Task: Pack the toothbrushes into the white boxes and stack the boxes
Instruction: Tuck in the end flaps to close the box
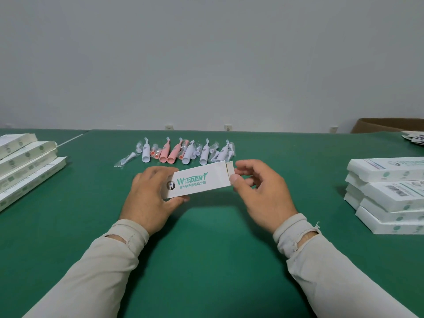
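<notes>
Above the middle of the green table (206,249), a white box (198,180) with teal lettering hangs in the air between two hands. The left hand (149,193) grips its left end, fingers curled over the far edge and thumb under the near one. The right hand (259,191) pinches the small end flap (230,170) at the box's right end between thumb and forefinger, the other fingers loosely curled. Whether a toothbrush is already inside cannot be told.

Beyond the box lies a row of toothbrushes (183,152), pink and white, with spare heads in clear wrappers among them. Flat cartons (25,161) lie fanned at the left edge, and a stack of boxes (390,196) stands at the right.

The box looks like thin card: light, stiff along its length but easy to crush across its broad faces, and the flap will crease if bent carelessly. It is best held by the narrow long edges near one end, as the left hand does. The toothbrush handles look smooth and likely slippery, so a grasp round the thick body seems safest.
</notes>
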`<state>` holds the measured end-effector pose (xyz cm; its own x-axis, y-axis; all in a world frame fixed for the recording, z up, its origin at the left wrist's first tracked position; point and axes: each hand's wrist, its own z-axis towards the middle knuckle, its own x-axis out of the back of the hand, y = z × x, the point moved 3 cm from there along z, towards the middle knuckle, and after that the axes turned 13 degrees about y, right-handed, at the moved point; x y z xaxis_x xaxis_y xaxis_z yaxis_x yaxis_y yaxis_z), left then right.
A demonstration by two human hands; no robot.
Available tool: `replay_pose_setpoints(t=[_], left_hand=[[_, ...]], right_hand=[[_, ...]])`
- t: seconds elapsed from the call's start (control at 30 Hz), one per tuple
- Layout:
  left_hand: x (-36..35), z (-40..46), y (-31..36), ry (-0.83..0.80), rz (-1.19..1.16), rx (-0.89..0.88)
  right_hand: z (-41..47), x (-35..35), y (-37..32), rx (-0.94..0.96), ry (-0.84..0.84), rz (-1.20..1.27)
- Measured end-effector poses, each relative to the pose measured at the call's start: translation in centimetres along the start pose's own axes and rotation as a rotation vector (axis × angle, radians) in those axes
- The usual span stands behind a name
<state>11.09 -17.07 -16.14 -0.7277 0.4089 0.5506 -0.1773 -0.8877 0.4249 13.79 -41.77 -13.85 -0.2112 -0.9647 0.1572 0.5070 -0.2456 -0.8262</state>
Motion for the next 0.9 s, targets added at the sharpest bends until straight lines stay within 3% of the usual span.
replay_pose_setpoints(t=[0.7,0.9], left_hand=[[0.6,-0.2,1.1,0.009,0.053,-0.017],[0.8,-0.2,1.4,0.014,0.064,-0.029]], right_hand=[[0.2,-0.5,1.6,-0.403,-0.006,0.202],[0.1,-0.4,1.2,-0.370,0.019,0.218]])
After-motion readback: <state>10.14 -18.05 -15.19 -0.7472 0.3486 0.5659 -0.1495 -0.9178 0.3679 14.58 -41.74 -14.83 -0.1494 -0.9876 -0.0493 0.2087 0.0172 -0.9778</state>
